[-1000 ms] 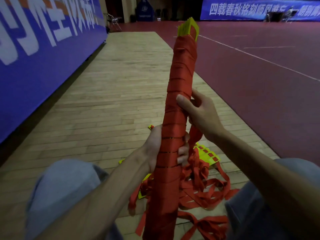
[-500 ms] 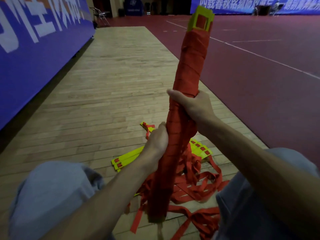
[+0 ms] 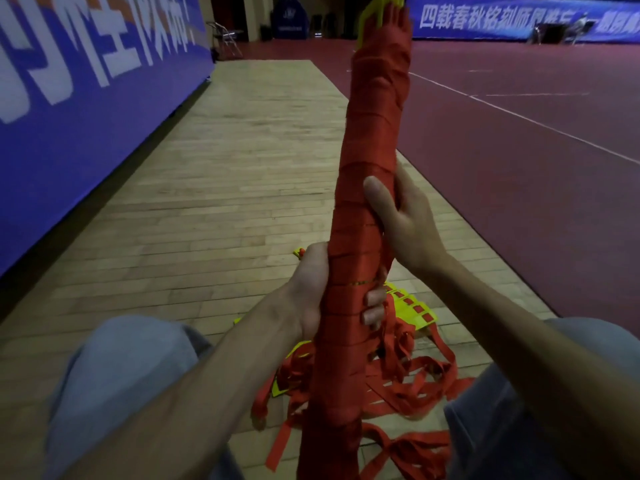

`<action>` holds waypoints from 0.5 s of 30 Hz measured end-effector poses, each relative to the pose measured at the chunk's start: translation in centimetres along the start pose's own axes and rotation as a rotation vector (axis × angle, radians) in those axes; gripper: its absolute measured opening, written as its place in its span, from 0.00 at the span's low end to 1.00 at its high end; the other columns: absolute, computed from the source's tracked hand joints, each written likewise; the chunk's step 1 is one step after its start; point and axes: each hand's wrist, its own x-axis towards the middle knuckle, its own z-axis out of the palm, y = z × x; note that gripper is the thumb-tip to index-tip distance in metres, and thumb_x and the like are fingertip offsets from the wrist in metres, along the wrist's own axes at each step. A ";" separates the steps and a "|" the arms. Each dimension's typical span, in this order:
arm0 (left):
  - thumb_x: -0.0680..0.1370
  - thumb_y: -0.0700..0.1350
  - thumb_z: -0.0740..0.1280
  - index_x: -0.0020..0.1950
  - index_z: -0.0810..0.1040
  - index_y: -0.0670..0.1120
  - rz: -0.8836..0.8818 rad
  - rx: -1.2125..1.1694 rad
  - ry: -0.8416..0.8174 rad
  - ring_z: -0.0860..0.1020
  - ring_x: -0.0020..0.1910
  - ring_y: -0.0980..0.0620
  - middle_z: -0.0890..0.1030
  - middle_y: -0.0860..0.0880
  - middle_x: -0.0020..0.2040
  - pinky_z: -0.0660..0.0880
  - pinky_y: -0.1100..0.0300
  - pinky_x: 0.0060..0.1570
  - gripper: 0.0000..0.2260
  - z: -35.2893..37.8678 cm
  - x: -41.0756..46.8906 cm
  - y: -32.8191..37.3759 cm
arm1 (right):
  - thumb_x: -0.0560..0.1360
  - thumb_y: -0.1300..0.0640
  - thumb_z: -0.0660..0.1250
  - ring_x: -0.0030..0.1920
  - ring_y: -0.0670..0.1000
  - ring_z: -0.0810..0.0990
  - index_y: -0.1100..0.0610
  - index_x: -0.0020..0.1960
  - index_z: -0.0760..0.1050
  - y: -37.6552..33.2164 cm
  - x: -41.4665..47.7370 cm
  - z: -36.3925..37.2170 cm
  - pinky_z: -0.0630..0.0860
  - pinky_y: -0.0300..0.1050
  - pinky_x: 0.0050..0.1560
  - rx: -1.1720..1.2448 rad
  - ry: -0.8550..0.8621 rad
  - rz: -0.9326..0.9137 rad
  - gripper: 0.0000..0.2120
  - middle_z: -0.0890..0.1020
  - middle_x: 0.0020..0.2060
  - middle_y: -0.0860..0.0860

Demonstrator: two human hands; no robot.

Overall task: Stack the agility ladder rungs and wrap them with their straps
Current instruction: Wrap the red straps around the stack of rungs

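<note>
A long stack of yellow ladder rungs wrapped in red strap, the wrapped bundle (image 3: 370,140), stands nearly upright in front of me, with yellow rung ends showing at its top. My left hand (image 3: 318,289) grips the bundle low down, fingers curled round its right side. My right hand (image 3: 401,216) holds it higher up, thumb lying along the front. Behind the bundle, loose red straps (image 3: 412,382) lie tangled on the floor with more yellow rungs (image 3: 412,308).
I sit on a wooden floor strip (image 3: 225,188) with my knees (image 3: 121,368) on either side. A blue banner wall (image 3: 69,98) runs along the left. Red court flooring (image 3: 536,168) lies to the right. A folding chair (image 3: 225,34) stands far back.
The bundle has turned in my hands and tipped more upright. My right hand has shifted from wrapping over the front to the right side, thumb up along the bundle. My left fingers show again.
</note>
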 end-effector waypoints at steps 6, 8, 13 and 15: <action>0.70 0.55 0.54 0.34 0.79 0.43 -0.038 -0.012 -0.160 0.72 0.21 0.49 0.72 0.46 0.23 0.73 0.63 0.32 0.21 -0.1 -0.4 0.5 | 0.68 0.36 0.65 0.44 0.53 0.82 0.61 0.53 0.74 -0.5 0.6 0.2 0.79 0.52 0.45 0.267 -0.160 0.191 0.29 0.82 0.41 0.54; 0.71 0.56 0.52 0.36 0.81 0.42 -0.048 -0.050 -0.161 0.73 0.21 0.49 0.73 0.45 0.24 0.74 0.63 0.32 0.24 -0.1 -0.1 0.1 | 0.67 0.36 0.67 0.43 0.60 0.81 0.66 0.57 0.73 -0.7 0.4 0.2 0.79 0.62 0.49 0.306 -0.222 0.273 0.35 0.80 0.40 0.57; 0.72 0.54 0.55 0.50 0.82 0.38 -0.070 -0.053 -0.144 0.78 0.26 0.46 0.79 0.42 0.30 0.78 0.60 0.33 0.24 0.4 -0.2 -0.2 | 0.63 0.36 0.68 0.35 0.46 0.80 0.63 0.51 0.79 -0.8 0.5 -0.3 0.77 0.41 0.38 0.303 -0.164 0.260 0.31 0.81 0.33 0.46; 0.71 0.54 0.57 0.49 0.81 0.37 -0.060 -0.050 -0.050 0.78 0.26 0.45 0.80 0.40 0.31 0.78 0.61 0.31 0.24 0.8 0.0 0.0 | 0.64 0.38 0.70 0.33 0.46 0.80 0.56 0.44 0.78 -0.9 0.5 -0.4 0.77 0.40 0.35 0.310 -0.111 0.273 0.22 0.81 0.31 0.46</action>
